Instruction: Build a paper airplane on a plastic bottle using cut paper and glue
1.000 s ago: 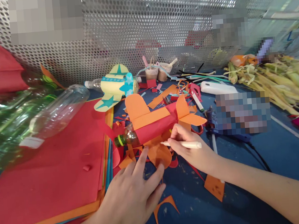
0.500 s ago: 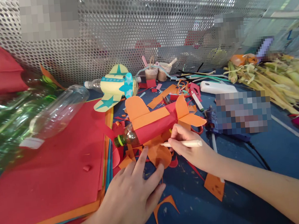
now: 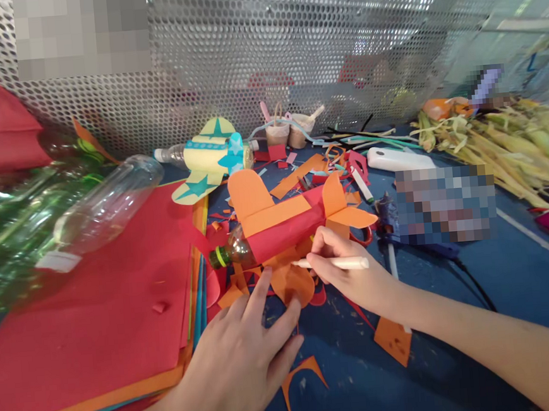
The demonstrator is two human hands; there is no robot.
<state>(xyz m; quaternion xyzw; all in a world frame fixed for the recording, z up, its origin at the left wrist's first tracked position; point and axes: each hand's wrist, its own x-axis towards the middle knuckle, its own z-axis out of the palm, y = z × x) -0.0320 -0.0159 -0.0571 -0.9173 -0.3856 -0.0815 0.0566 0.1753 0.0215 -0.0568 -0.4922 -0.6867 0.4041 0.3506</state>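
A plastic bottle wrapped in red paper (image 3: pixel 281 233) lies on its side, its green neck pointing left. Orange paper pieces stand out from it as wings and tail fins. My right hand (image 3: pixel 348 266) pinches a white marker (image 3: pixel 343 263), its tip at the orange paper wing (image 3: pixel 291 283) on the bottle's near side. With fingers spread, my left hand (image 3: pixel 247 347) rests its fingertips at that wing's left and lower edges. The tips of some right-hand fingers are hidden behind the hand.
Stacked coloured paper (image 3: pixel 97 308) and clear and green bottles (image 3: pixel 107 199) lie to the left. Behind are a yellow paper-covered bottle (image 3: pixel 208 157) and small cups (image 3: pixel 278 132). A blue glue gun (image 3: pixel 387 222) with a cord and corn husks (image 3: pixel 502 143) are at right. Orange scraps (image 3: pixel 394 340) lie in front.
Almost nothing differs. The marker tip stays at the orange wing with only a tiny shift to the left, and my left hand keeps its place.
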